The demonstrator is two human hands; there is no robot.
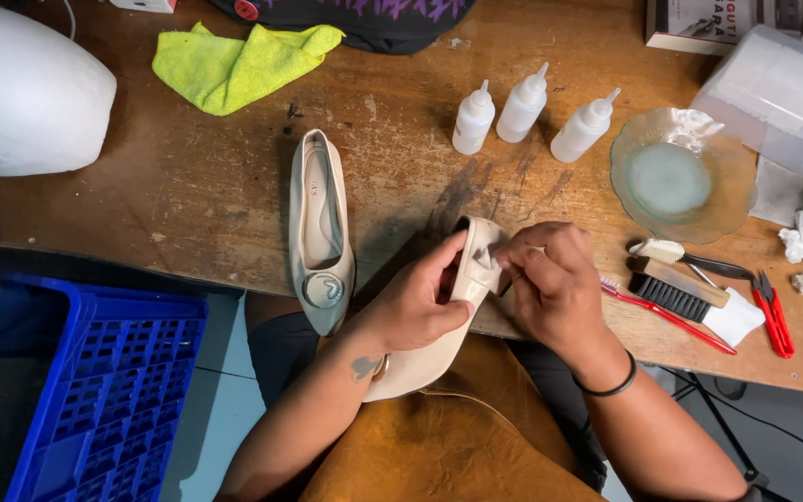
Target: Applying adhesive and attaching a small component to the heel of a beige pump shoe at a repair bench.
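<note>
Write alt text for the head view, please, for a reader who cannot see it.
A left hand holds a beige shoe while the right hand presses a small white pad to its heel. The matching shoe lies on the worn wooden table, near three squeeze bottles and brushes.

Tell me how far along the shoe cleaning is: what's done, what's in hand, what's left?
Done: cannot tell for sure; the second beige shoe lies on the wooden table, apart from the hands. In hand: the left hand grips a beige shoe while the right hand presses something small and pale at its heel. Left: the brushes lie untouched beside the glass bowl.
</note>
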